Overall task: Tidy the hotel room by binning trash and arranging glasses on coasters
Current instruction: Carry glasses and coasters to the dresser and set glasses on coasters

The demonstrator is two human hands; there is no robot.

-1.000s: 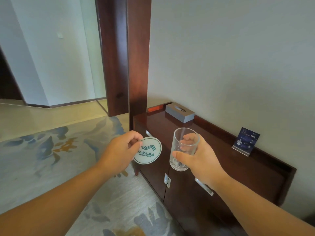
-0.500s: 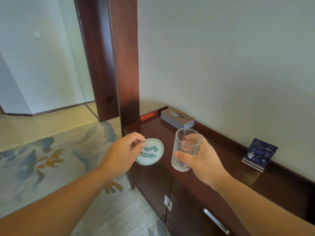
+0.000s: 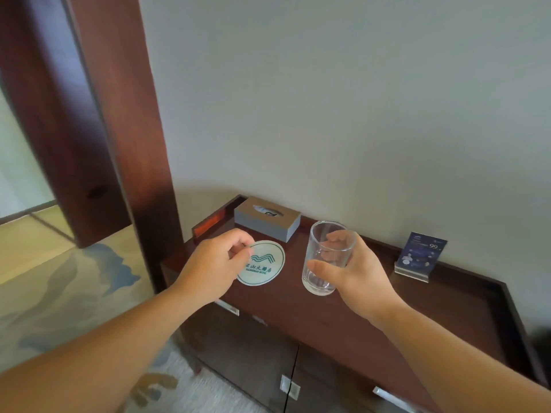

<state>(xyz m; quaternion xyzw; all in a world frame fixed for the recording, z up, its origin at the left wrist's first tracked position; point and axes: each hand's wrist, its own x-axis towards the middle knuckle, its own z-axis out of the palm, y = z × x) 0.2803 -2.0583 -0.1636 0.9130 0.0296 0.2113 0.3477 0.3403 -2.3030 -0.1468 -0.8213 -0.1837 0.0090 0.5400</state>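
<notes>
While both hands hover over the counter (image 3: 343, 317):
Left hand (image 3: 213, 265): fingers pinch the coaster (image 3: 264, 263) by its edge.
Right hand (image 3: 354, 274): fingers wrap the glass (image 3: 326, 257) (empty, upright).
Risk: glass lands off-centre and tips if the coaster skids on the glossy wood.

A round coaster (image 3: 262, 262) was pinched by the left hand (image 3: 211, 265) above the dark cabinet (image 3: 447, 311), and a clear glass (image 3: 326, 257) was gripped upright by the right hand (image 3: 356, 278) just beside it, over the same cabinet.

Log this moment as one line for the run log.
left hand: holds coaster over cabinet | right hand: holds glass upright | glass not yet on coaster
</notes>
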